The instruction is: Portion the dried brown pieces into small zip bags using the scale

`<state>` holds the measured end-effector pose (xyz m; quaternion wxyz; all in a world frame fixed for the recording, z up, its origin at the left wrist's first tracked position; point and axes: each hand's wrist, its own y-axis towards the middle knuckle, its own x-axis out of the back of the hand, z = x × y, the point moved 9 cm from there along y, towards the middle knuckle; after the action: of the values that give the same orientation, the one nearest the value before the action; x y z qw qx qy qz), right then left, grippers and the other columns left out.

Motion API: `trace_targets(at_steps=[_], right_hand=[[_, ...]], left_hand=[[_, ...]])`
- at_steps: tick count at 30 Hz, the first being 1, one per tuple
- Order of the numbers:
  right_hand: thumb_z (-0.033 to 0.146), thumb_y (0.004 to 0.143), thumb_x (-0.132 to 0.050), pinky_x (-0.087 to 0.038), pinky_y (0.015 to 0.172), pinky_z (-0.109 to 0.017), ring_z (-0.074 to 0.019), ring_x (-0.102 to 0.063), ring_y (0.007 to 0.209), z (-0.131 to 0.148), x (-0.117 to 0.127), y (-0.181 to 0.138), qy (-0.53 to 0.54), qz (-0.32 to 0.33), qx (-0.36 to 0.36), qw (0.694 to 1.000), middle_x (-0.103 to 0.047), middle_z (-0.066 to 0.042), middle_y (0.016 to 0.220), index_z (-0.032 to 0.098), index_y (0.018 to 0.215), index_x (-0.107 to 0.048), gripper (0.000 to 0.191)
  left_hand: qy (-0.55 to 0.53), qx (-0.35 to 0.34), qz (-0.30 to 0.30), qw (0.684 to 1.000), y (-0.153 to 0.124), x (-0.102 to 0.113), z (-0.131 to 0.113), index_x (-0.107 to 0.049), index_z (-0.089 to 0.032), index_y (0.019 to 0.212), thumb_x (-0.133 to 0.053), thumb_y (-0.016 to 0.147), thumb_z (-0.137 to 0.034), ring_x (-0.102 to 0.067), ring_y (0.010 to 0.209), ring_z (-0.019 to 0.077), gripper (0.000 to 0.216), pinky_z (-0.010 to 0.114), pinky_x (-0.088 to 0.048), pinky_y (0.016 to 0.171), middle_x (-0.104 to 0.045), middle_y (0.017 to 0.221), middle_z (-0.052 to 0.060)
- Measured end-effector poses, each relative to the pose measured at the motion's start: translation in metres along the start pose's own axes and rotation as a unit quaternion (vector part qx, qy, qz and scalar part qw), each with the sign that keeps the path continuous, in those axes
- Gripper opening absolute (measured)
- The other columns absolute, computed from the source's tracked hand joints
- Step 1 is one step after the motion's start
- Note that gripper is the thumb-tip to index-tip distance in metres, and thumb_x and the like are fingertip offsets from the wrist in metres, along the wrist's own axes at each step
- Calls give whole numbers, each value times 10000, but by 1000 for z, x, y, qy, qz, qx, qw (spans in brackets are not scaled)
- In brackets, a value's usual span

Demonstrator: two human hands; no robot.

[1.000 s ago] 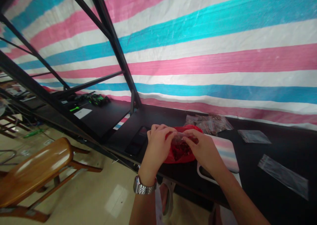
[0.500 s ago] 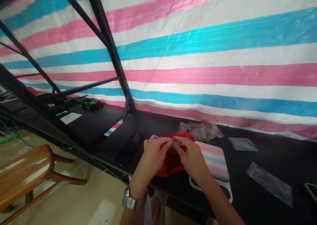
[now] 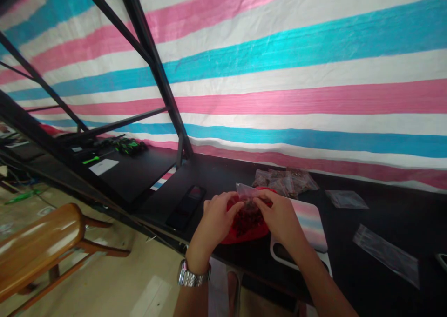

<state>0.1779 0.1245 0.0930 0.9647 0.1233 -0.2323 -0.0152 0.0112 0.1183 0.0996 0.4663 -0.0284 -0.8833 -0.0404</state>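
Beyond the crinkled red plastic bag (image 3: 246, 237) in front of me lies a heap of small clear bags with brownish contents (image 3: 284, 182). A glossy pale rectangular case (image 3: 309, 221) sits on the right, partly covered by my forearm. Farther right are a flat stack of clear plastic bags (image 3: 346, 199) and a long clear plastic strip (image 3: 387, 254); a dark phone (image 3: 186, 207) lies to the left.

All this rests on a black tabletop (image 3: 223, 168), backed by a pink, blue and white striped tarp (image 3: 296, 98). A black metal frame (image 3: 160, 75) rises on the left, near a brown wooden chair (image 3: 45, 242).

The small clear plastic bag (image 3: 245, 190) is above the red one, one corner pointing up and leftward; fingers hide too much to tell its long axis. My right hand (image 3: 281, 214) pinches its right side. My left hand (image 3: 218, 214) is narrow at its left side; I cannot tell whether it grips.
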Motion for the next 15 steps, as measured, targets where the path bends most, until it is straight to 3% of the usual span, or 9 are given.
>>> trace_targets(at_steps=[5,15], right_hand=[[181,974,-616,-576,946,-376,-265,-802,999,4,-10,-3,-17,5,29,999,-862,-92,1094,209,1090,-862,273],[108,945,-626,-571,938,-375,-255,-784,979,8,-7,-2,-29,0,54,998,-855,-75,1055,229,1030,-856,274]], left_hand=[[102,-31,34,994,-2,-9,-8,-807,-277,1209,-455,1116,-232,-639,1211,307,367,468,-422,1002,-783,1271,60],[93,-70,29,993,-5,-14,-15,-755,-389,1343,-435,1104,-173,-591,1125,260,454,427,-382,925,-771,1202,23]])
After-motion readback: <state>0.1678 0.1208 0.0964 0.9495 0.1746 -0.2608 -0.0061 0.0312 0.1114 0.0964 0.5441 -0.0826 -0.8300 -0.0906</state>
